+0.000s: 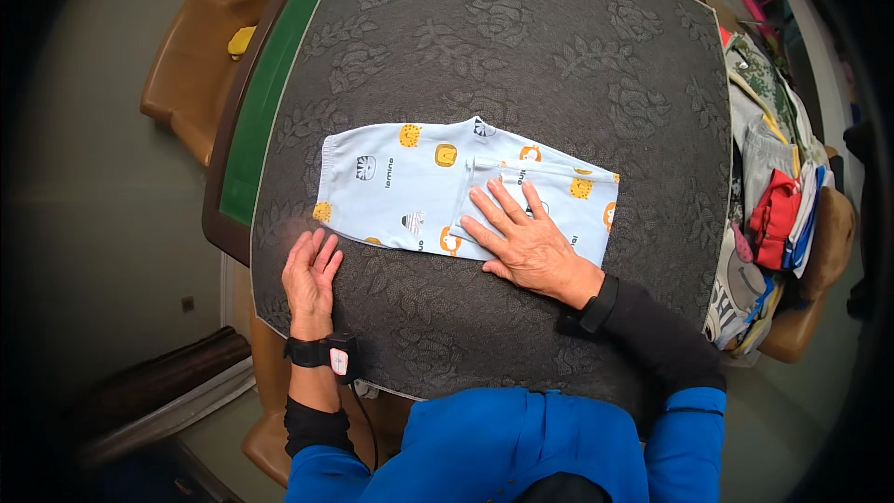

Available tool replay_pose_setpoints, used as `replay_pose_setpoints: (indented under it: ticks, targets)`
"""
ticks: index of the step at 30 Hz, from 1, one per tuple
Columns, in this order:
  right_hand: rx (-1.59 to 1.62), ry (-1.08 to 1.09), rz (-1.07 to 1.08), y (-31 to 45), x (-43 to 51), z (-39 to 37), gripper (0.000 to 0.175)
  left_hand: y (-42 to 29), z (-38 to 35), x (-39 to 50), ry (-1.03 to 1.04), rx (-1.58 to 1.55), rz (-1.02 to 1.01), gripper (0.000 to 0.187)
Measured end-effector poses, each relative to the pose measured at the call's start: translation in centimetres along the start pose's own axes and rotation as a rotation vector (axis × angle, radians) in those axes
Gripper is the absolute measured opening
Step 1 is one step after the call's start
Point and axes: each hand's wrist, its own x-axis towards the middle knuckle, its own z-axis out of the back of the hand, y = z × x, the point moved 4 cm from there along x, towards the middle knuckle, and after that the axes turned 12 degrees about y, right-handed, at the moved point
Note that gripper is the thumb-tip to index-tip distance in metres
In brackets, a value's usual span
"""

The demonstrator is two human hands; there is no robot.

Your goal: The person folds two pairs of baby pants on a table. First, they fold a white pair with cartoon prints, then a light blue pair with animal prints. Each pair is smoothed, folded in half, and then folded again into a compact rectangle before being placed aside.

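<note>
Light blue child's trousers (pixel 391 188) with a print of animal faces lie folded lengthwise on a dark grey tablecloth (pixel 447 321). Their waistband end is at the left, and at the right the leg part is folded back over itself. My right hand (pixel 520 237) rests flat on this folded part, fingers spread. My left hand (pixel 311 276) is just below the waistband's lower corner, palm turned inward and fingers slightly apart, with nothing in it. Whether its fingertips touch the cloth is hard to tell.
Beneath the tablecloth, a green table top with a dark rim (pixel 241 181) shows at the left. A pile of clothes (pixel 768 188) lies on a chair (pixel 789 342) at the right. Another brown chair (pixel 188 63), with a yellow cloth (pixel 241 42), stands at the upper left.
</note>
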Motion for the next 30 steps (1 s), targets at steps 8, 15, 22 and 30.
replay_pose_setpoints:
  ticks: [8,15,22,30]
  targets:
    - [0.028,0.004,-0.013,0.0,0.0,-0.1,0.068,2.0,-1.2,0.4,0.088,-0.185,0.19,0.033]
    - [0.054,-0.034,-0.009,0.0,0.0,-0.1,0.066,2.2,-4.4,1.8,0.233,-0.236,0.367,0.022]
    - [0.074,-0.037,-0.018,0.0,-0.1,-0.2,0.066,0.5,-6.0,2.2,0.11,0.565,-0.101,0.036]
    - [0.216,-0.137,0.044,-0.4,-0.4,0.3,0.063,-0.2,-8.3,1.5,0.235,0.512,-0.385,0.038]
